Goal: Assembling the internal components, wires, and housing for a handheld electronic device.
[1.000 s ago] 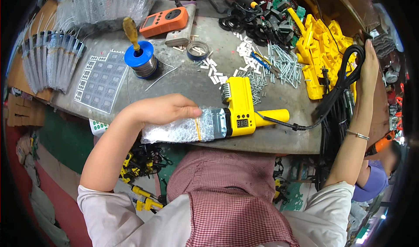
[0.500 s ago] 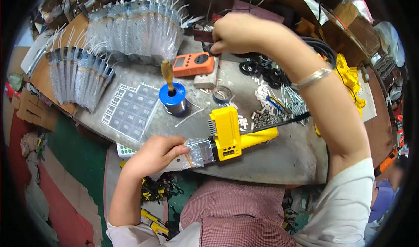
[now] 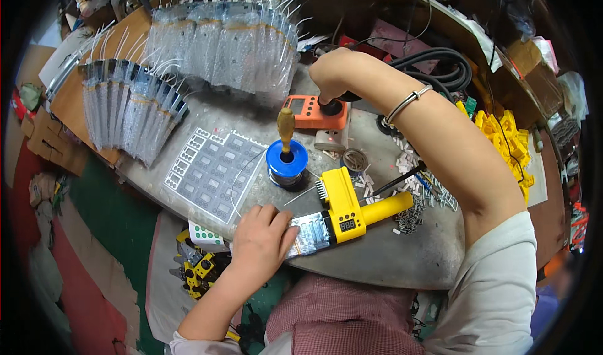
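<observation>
You are laying your left hand [image 3: 262,237] over the wrapped end of the yellow tool [image 3: 345,205], with your fingers and thumb spreading across the bubble wrap [image 3: 309,237]; your palm is hiding the underside, so I cannot tell how firmly you are gripping it. The tool is lying near the front edge of the grey table [image 3: 402,258], its handle pointing to your right and its small display facing up.

You are reaching across with your right hand [image 3: 331,71], and its fingers are closing around a black plug [image 3: 326,98]. You are holding that plug down at the round socket of the orange meter [image 3: 303,112]; I cannot tell whether it is sitting fully in. A black cord [image 3: 402,182] is running from beside the tool and passing behind your right forearm.

The meter is resting on a pale block [image 3: 331,140], and a roll of tape [image 3: 355,160] is lying just beside it. Nearer to you, a blue spool [image 3: 275,158] is standing on the table, with a wooden handle [image 3: 286,124] sticking up out of its middle. A printed sheet [image 3: 213,178] is lying to the left of the spool, and screws [image 3: 411,218] are lying around the tool's handle end.
</observation>
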A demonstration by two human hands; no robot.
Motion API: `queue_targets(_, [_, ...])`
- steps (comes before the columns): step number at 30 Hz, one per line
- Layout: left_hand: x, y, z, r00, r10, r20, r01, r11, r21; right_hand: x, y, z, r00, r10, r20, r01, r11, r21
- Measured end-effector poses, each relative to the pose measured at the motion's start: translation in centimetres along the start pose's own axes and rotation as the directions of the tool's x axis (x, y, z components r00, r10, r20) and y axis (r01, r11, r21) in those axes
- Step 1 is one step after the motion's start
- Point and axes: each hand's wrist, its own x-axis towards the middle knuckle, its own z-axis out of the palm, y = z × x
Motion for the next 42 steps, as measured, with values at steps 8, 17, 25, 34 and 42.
queue_targets(8, [-0.4,-0.1,0.9,0.998,-0.060,-0.017,0.058,0.996,-0.073,-0.2,-0.6,-0.1,1.000,0.003,0.000,-0.003,0.999,-0.051])
queue_targets(17, [0.2,0.2,1.0,0.998,-0.066,0.008,0.066,0.996,-0.061,-0.7,1.2,4.5,0.968,0.034,-0.248,0.027,0.971,0.238])
queue_targets(25, [0.1,0.8,0.6,0.994,-0.107,0.011,0.107,0.994,-0.024,-1.6,0.3,4.9,0.936,0.158,-0.315,-0.070,0.960,0.272])
queue_targets(34, [0.7,3.0,0.0,0.998,0.046,0.038,-0.044,0.997,-0.064,-1.1,0.5,6.6,0.857,0.232,-0.460,-0.061,0.932,0.357])
queue_targets(42, [1.8,4.5,1.4,0.977,0.178,0.113,-0.175,0.984,-0.040,-5.0,-0.1,5.2,0.736,0.188,-0.650,0.013,0.957,0.291])
